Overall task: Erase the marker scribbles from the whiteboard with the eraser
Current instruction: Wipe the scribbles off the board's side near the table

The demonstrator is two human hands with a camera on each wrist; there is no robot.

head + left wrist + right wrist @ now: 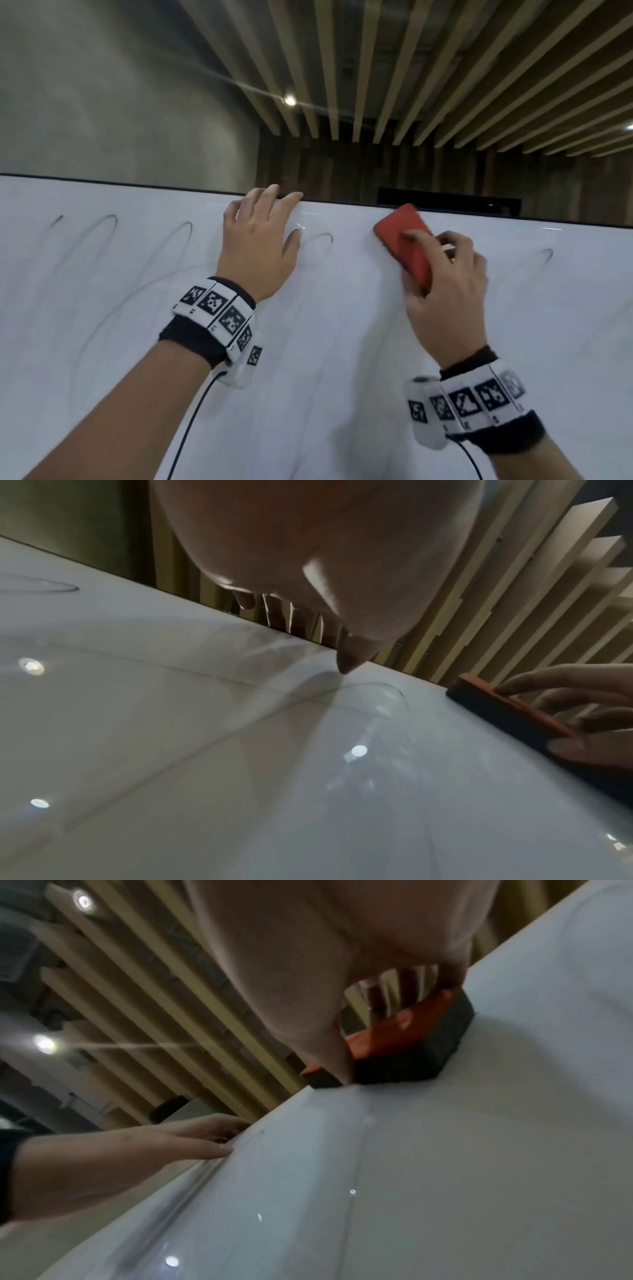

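While the whiteboard (pixel 342 342) stands stiff and glossy, its slick face will let anything pressed on it slide freely, so the left hand (pixel 257 246) steadies it, spread flat on the surface with the fingertips hooked over the top edge. Faint marker scribbles (pixel 102 233) loop across the left part of the board, one loop (pixel 318 240) sits just beside the left thumb, and another pale loop (pixel 544 257) lies far right; all are thin and washed out, hard to trace lower down. Right of centre, near the top edge, the eraser (pixel 404 240) lies felt-down on the board, the right hand (pixel 445 291) pinching its long sides with curled fingers. It looks light, with a rigid red back and a soft dark pad; holding it by the sides seems sound. The palm covers the eraser's lower end, and the right wrist view is blurred
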